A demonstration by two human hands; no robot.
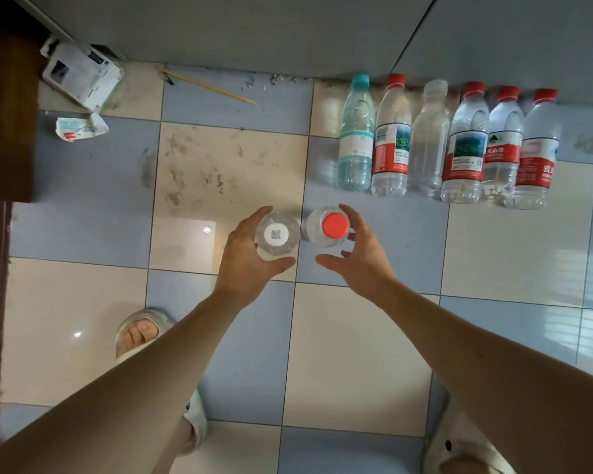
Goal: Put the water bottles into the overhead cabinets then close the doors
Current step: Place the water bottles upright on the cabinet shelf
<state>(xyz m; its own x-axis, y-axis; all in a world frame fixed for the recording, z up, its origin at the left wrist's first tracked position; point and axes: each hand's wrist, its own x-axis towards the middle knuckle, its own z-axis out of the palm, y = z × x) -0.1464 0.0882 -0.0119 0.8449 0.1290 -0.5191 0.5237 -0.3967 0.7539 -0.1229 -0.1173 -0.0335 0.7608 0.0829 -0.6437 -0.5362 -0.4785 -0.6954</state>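
Left hand [243, 258] curled round clear plastic bottle with white QR-coded cap [276, 235], right hand [353, 249] spread loose around touching clear red-capped bottle [326, 227], firm grip unclear, both over checkered tile floor [356, 354], row of six plastic water bottles [449, 142] against grey wall [254, 25]

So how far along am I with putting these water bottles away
Nothing looks stored yet; no cabinet is in view. In hand: the left hand grips a white-capped bottle, and the right hand curls around a red-capped bottle without clearly gripping it. Left: six bottles in the row by the wall, then the doors.
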